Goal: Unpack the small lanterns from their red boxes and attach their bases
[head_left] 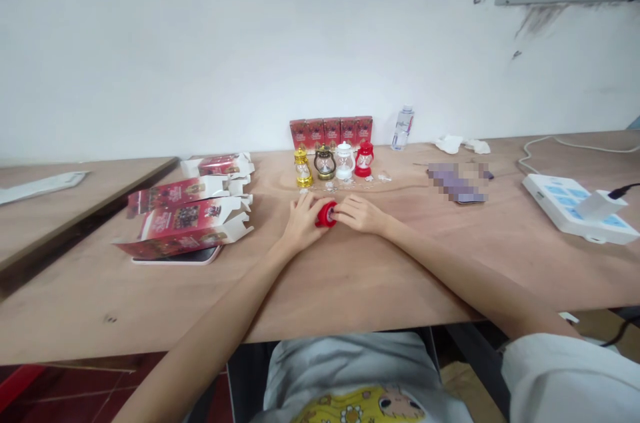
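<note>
Both my hands meet at the middle of the wooden table (350, 276) around a small red lantern (325, 215). My left hand (303, 220) curls round its left side. My right hand (359, 214) pinches its right end with closed fingers. Just beyond them stand several toy lanterns in a row: gold (303, 168), black (325, 163), white (344, 161) and red (364, 158). Behind those, a row of small red boxes (331, 132) leans against the wall.
Open red and white cartons (187, 213) are piled at the left over a flat pink-edged item (175, 258). A water bottle (403, 128) and crumpled white paper (460, 144) sit at the back. A white power strip (580, 206) with a plug lies at the right.
</note>
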The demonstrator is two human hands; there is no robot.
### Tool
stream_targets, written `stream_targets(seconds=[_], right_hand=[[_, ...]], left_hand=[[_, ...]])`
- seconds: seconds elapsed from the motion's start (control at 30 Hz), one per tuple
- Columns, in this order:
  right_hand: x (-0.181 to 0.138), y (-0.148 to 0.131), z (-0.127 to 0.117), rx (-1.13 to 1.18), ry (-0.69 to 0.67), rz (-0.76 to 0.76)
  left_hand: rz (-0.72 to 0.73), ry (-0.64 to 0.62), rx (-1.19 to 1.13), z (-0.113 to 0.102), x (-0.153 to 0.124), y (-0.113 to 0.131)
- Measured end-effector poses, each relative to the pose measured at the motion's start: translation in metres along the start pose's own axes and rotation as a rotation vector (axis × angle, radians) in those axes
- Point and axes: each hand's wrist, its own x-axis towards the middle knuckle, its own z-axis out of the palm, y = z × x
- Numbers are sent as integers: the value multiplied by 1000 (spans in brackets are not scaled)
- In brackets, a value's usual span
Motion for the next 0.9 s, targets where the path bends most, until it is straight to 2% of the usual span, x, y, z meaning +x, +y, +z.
stream_targets(seconds=[0.27,0.4,0.67,0.8,0.9], right_hand=[[-1,-1,1,57,35,87],[-2,-2,6,33,58,169],[1,-7,13,37,-101,246],[6,-13,12,166,-51,410],[10,-19,12,324,27,622]], left_hand=[[-2,80,-107,-1,0,0],[-50,121,-132,0,1,-1],[-71,104,-40,1,1,-1],[-96,117,-19,0,2,-1],[-127,132,-2,0,2,-1]])
